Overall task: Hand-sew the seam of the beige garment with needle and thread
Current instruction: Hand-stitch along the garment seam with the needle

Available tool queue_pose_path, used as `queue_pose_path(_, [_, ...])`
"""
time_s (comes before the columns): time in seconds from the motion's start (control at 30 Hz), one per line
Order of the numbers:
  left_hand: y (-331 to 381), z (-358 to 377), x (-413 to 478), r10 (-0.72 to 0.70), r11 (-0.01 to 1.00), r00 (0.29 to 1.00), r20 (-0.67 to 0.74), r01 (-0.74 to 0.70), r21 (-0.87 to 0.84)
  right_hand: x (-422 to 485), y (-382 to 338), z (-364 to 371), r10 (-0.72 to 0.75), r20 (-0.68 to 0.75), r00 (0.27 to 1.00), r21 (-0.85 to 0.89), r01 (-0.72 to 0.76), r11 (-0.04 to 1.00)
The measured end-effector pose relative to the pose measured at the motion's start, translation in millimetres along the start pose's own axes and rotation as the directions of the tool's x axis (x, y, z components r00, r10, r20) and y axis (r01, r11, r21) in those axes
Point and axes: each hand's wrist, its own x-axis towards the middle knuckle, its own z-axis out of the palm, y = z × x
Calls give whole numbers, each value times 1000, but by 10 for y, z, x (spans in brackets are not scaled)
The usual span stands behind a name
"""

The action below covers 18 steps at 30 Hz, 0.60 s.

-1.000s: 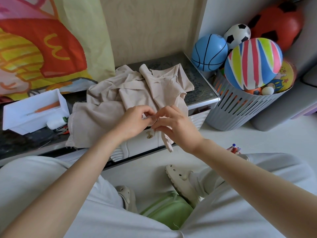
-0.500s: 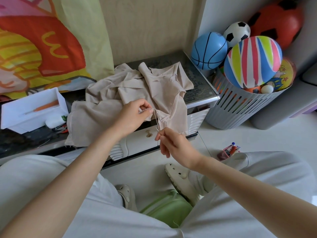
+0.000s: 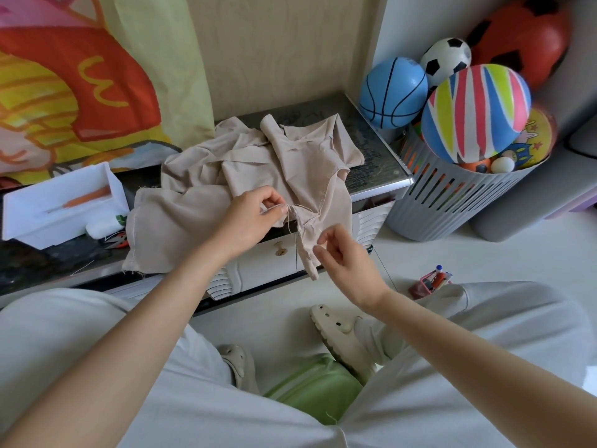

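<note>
Beige garment [image 3: 193, 215] spread on cabinet [image 3: 381, 156] top, one end draped over cabinet front. Seam edge pinched by left hand [image 3: 248, 218] at cabinet front. Right hand [image 3: 342, 257] held beside draped end, fingertips drawn together; contents cannot be told.

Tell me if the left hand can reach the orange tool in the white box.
Probably yes: the box is open-topped, the tool uncovered, though the left hand pinches the garment.

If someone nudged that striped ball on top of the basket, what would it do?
Probably roll off: the striped ball is round and sits heaped above the basket rim. It looks like a light, inflated toy, so it would likely bounce, not break.
</note>
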Motion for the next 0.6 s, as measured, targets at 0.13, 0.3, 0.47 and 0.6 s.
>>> queue_pose_path(0.13, [4,10,3,-4,1000,1000,3,4,-15,172,-188,45,42,-78,996,154,-30,988])
queue_pose_path(0.3, [31,17,-3,-1,999,1000,9,1,-35,326,-295,164,103,-95,990,179,-85,980])
queue_pose_path(0.47, [34,19,-13,-8,998,1000,27,10,-60,384,-330,240,151,-115,982,218,-123,968])
queue_pose_path(0.6, [27,-6,-4,-6,998,1000,8,6,-56,319,-268,257,156,-97,983,223,-132,966])
